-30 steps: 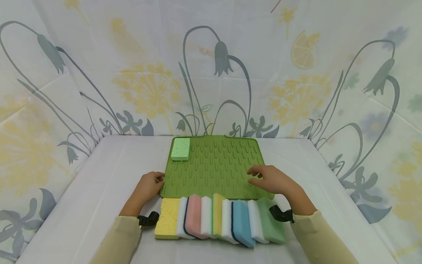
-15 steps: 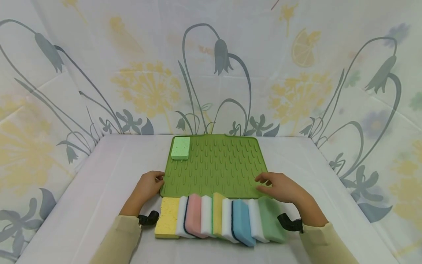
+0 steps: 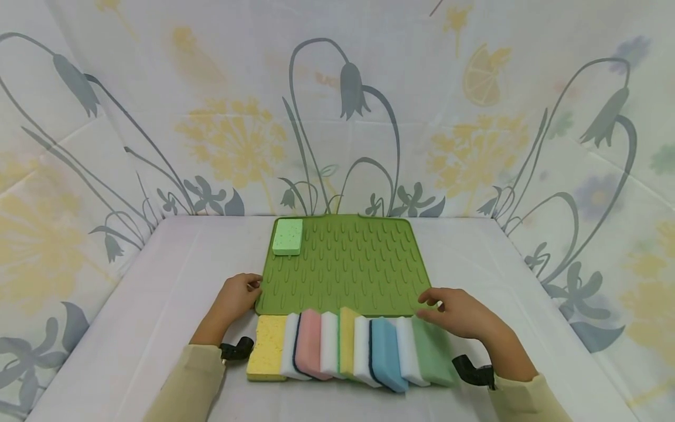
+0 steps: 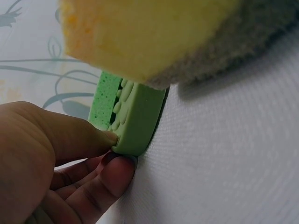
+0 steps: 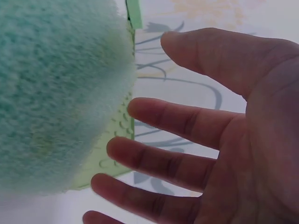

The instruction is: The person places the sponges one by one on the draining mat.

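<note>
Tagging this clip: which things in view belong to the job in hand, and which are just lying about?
Likely the job's:
green mat, pinched by left fingers
light green sponge on it
row of sponges before it

Seemingly just surroundings:
white tablecloth
flowered backdrop
wrist cameras

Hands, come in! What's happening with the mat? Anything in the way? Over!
Left hand pinches green mat at left edge. Right hand empty, near green sponge. Speckled sponge on mat's far-left corner. Sponge row along near edge; nothing apparently blocking.

I see green mat (image 3: 364, 266) flat, ridged; mint sponge (image 3: 287, 237) at its far-left corner; mixed-colour sponges (image 3: 346, 346) rowed along near edge.
</note>
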{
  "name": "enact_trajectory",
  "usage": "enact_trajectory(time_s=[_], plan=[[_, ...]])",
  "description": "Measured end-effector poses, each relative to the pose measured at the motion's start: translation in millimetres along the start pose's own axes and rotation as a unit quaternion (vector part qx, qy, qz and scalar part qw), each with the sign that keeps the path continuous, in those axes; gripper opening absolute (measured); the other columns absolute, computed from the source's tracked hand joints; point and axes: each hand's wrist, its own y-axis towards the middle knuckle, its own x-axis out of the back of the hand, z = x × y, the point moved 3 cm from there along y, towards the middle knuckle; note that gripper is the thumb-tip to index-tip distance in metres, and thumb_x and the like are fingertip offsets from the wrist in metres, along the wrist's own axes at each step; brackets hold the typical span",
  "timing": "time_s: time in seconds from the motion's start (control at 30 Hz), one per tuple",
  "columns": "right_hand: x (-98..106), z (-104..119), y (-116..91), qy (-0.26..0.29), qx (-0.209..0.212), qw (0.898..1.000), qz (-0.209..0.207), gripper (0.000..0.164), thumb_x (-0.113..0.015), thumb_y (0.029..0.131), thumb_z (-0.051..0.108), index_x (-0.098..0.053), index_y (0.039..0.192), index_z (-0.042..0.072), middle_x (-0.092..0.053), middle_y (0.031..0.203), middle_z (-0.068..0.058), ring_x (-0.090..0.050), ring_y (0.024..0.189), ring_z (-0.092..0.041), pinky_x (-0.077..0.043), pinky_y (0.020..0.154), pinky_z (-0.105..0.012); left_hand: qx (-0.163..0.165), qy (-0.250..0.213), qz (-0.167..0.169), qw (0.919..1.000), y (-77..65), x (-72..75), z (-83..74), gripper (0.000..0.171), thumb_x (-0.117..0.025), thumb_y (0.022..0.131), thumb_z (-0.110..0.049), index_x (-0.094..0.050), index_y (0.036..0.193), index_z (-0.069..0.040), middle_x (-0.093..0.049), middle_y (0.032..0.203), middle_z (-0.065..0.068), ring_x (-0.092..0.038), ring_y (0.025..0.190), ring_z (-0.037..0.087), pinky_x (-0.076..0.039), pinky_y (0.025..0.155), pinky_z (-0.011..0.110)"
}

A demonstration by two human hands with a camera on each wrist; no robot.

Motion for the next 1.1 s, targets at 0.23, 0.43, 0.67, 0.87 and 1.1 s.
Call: enact_trajectory(time_s=[0.23, 0.43, 0.67, 0.87, 1.1], plan=[[-9, -4, -4, 0.001, -0.016, 1.000, 0.004, 0.044, -0.065, 0.088, 0.050, -0.066, 0.116, 0.016, -0.065, 0.112, -0.007, -0.063, 0.093, -0.018, -0.049, 0.069, -0.032, 0.006, -0.006, -0.005, 1.0000, 0.6, -2.0, 1.5, 0.038, -0.056, 0.093, -0.008, -0.059, 0.128, 0.006, -0.066, 0.109, 0.018, -0.065, 0.097, 0.028, -0.053, 0.067, 0.031], [-13, -6, -4, 0.018, -0.026, 1.000, 0.001, 0.040, -0.066, 0.088, 0.047, -0.066, 0.113, 0.016, -0.065, 0.108, -0.004, -0.062, 0.091, -0.016, -0.049, 0.067, -0.031, 0.005, -0.005, -0.001, 1.0000, 1.2, -1.3, 1.2, 0.038, -0.056, 0.093, -0.009, -0.059, 0.128, 0.006, -0.065, 0.110, 0.018, -0.065, 0.097, 0.028, -0.053, 0.068, 0.032], [-16, -7, -6, 0.025, -0.024, 0.999, -0.006, 0.035, -0.066, 0.088, 0.044, -0.066, 0.110, 0.017, -0.066, 0.106, -0.002, -0.063, 0.095, -0.018, -0.050, 0.070, -0.033, -0.004, 0.001, -0.003, 1.0000, 0.0, -1.1, 0.6, 0.036, -0.057, 0.093, -0.008, -0.060, 0.126, 0.006, -0.066, 0.109, 0.018, -0.065, 0.098, 0.029, -0.053, 0.071, 0.035], [-19, -8, -5, 0.017, -0.020, 1.000, -0.014, 0.031, -0.066, 0.089, 0.044, -0.066, 0.107, 0.019, -0.067, 0.106, -0.002, -0.062, 0.097, -0.020, -0.050, 0.074, -0.035, -0.008, 0.007, -0.008, 0.9999, 0.6, -1.7, 1.6, 0.036, -0.057, 0.093, -0.008, -0.061, 0.126, 0.006, -0.067, 0.107, 0.017, -0.065, 0.097, 0.028, -0.054, 0.072, 0.036], [-18, -7, -5, 0.020, -0.009, 1.000, -0.021, 0.028, -0.067, 0.089, 0.040, -0.066, 0.106, 0.018, -0.067, 0.105, -0.002, -0.062, 0.096, -0.019, -0.049, 0.073, -0.034, -0.005, 0.000, -0.008, 1.0000, 1.0, -2.2, 3.4, 0.036, -0.057, 0.092, -0.008, -0.061, 0.126, 0.006, -0.067, 0.106, 0.016, -0.065, 0.095, 0.026, -0.053, 0.070, 0.034]])
